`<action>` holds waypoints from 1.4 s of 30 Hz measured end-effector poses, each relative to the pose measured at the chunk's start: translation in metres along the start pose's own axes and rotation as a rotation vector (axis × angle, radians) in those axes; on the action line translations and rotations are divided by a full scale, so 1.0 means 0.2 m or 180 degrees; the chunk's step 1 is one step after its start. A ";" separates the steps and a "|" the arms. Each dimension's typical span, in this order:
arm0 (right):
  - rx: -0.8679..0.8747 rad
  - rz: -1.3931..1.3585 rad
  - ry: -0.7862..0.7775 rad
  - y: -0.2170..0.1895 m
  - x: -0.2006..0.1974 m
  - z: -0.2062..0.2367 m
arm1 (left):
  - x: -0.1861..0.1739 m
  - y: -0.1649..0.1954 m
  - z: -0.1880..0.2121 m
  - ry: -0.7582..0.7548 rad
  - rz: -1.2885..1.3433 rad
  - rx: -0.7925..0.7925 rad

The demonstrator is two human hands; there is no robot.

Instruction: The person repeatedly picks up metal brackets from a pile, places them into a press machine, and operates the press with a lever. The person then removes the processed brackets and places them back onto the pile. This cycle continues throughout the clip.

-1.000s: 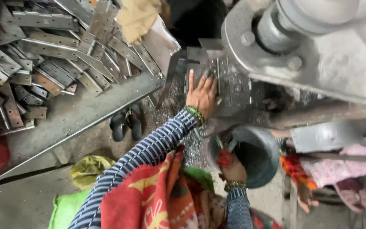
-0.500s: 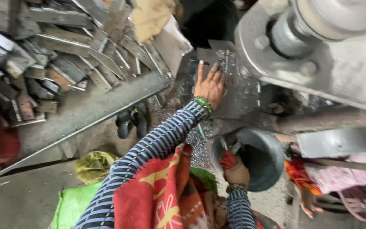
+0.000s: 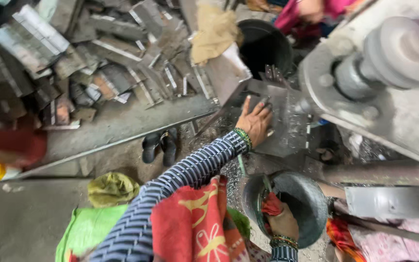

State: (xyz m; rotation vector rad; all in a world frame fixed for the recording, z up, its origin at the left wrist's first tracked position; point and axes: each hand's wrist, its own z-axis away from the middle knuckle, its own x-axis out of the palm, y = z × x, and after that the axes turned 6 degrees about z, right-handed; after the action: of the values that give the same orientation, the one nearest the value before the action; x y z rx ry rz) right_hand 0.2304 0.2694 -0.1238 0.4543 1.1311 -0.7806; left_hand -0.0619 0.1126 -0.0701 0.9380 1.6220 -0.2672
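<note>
Dusty concrete floor strewn with metal shavings. Heaped metal offcuts at upper left, black sandals beside a long steel strip. Flat daylight, crumpled green cloth.

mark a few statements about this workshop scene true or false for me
1. The left hand lies flat on a grey metal plate beside the machine. True.
2. The right hand holds a yellow cloth. False: the cloth is red, gripped at the rim of the round metal bowl.
3. A pair of dark sandals lies on the floor below the heap of metal pieces. True.
4. The left sleeve is plain white. False: it is striped dark and light.
5. Both hands are inside the bowl. False: only the right hand is at it.
</note>
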 end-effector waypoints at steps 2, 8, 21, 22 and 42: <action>0.0051 0.0029 -0.0174 -0.02 -0.02 0.02 | -0.02 -0.05 0.16 0.0116 0.0429 0.0052; 0.0003 0.0090 -0.0067 -0.04 -0.01 0.01 | -0.18 -0.56 0.56 -0.0155 0.0402 -0.0226; 0.0136 -0.0194 -0.0257 -0.09 0.00 0.04 | -0.21 -1.11 0.20 -0.0359 -0.0388 0.0307; 0.0155 -0.0256 -0.0281 -0.09 0.01 0.04 | -0.20 -1.11 0.21 -0.0376 -0.0353 0.0394; -0.0085 -0.0018 -0.0029 0.00 0.13 -0.06 | -0.43 -0.74 0.74 0.0220 -0.0062 -0.2583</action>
State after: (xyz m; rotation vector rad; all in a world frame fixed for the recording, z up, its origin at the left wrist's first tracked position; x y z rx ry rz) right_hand 0.2289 0.2697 -0.1522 0.4250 1.1336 -0.7708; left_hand -0.0581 -0.1136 -0.0821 0.3059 1.5929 0.3992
